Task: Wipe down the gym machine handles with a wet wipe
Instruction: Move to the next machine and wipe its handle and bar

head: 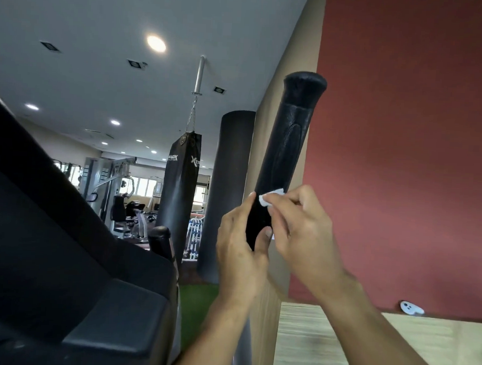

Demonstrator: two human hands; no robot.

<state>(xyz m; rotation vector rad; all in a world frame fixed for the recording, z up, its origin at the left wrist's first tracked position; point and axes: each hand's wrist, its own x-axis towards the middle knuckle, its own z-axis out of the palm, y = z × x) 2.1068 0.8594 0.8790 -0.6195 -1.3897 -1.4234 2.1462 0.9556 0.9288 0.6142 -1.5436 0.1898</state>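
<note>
Pressure is best kept even as the wet wipe point(271, 196), pinched in the closed right hand point(301, 230), is drawn toward one o'clock along the black handle point(288, 145), steadied low by the wrapped left hand point(240, 243).

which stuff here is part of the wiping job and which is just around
In the job: tall black rubber handle grip, white wet wipe, left hand, right hand.
Just around: black hanging punching bag, white object by the red wall.
</note>
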